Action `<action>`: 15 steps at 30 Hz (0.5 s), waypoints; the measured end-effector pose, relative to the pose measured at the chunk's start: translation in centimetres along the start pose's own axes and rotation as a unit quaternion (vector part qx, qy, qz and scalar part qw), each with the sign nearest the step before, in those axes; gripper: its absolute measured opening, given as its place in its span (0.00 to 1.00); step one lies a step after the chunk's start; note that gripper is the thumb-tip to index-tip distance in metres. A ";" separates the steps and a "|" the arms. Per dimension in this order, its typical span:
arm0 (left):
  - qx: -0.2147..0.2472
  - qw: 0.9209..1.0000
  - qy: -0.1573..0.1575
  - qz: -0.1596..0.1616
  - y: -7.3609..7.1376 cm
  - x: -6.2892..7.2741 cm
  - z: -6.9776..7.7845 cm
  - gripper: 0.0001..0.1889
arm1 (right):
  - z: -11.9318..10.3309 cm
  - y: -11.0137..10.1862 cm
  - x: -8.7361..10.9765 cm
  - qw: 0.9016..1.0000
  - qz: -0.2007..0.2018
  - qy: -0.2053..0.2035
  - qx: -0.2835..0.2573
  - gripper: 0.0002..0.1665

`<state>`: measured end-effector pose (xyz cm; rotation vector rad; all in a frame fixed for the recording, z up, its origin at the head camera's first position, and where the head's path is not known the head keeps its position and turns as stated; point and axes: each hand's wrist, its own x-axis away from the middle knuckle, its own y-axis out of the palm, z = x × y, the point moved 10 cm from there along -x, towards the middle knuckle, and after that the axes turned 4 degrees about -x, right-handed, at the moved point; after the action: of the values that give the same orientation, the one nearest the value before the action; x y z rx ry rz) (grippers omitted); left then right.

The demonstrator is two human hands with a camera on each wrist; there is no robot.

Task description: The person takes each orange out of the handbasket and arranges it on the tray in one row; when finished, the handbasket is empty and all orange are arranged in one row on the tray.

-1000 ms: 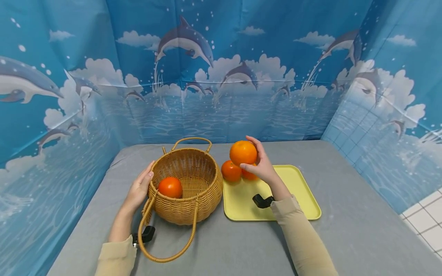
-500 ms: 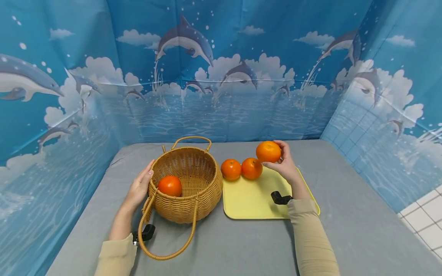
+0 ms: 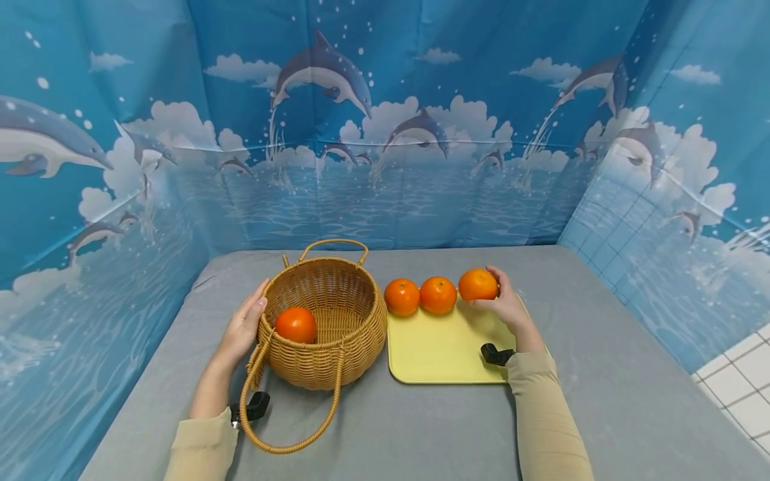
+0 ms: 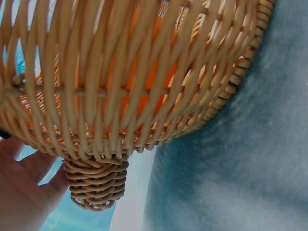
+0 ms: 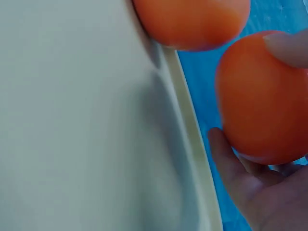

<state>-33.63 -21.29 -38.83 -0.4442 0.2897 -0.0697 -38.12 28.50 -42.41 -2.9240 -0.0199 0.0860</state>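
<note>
My right hand [image 3: 508,308] holds an orange [image 3: 478,284] between thumb and fingers at the back right of the yellow tray [image 3: 439,354]. In the right wrist view the held orange [image 5: 264,98] appears near the tray's rim, with another orange [image 5: 195,21] close by. To its left in the head view, two oranges [image 3: 438,295] [image 3: 402,297] sit side by side at the tray's back edge. My left hand [image 3: 239,334] rests along the left side of the wicker basket [image 3: 355,357], its fingers fairly straight. Inside the basket lies one orange [image 3: 296,325].
One basket handle [image 3: 289,449] hangs down over the front onto the grey cloth [image 3: 421,434]; the other handle [image 3: 333,241] stands at the back. A dolphin-print curtain [image 3: 385,194] encloses the table at the back and sides.
My right hand has carried its orange rightward, then lowered it toward the tray's back right, beside the other two, which are now fully uncovered. The left hand and basket have stayed put.
</note>
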 end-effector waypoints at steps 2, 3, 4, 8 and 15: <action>0.000 1.000 0.000 0.000 0.0 0.0 0.0 0.28 | 0.6 0.0 0.0 1.000 -0.005 0.012 0.009 0.55; 0.001 1.000 -0.001 -0.001 0.0 0.0 0.0 0.28 | 0.9 0.0 0.0 1.000 -0.006 0.017 0.014 0.55; 0.000 1.000 0.000 -0.001 0.0 0.0 0.0 0.28 | 1.2 -0.1 0.0 1.000 -0.006 0.021 0.022 0.55; 0.005 1.000 0.004 -0.002 0.1 0.0 0.0 0.28 | 1.9 -0.1 -0.1 0.999 -0.006 0.024 0.047 0.56; 0.007 1.000 0.003 0.000 0.1 0.0 0.0 0.28 | 2.4 0.1 -0.1 0.998 -0.003 0.029 0.056 0.57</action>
<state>-33.60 -21.22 -38.84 -0.4295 0.2951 -0.0734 -38.39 28.95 -44.74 -2.8118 -0.0140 0.0018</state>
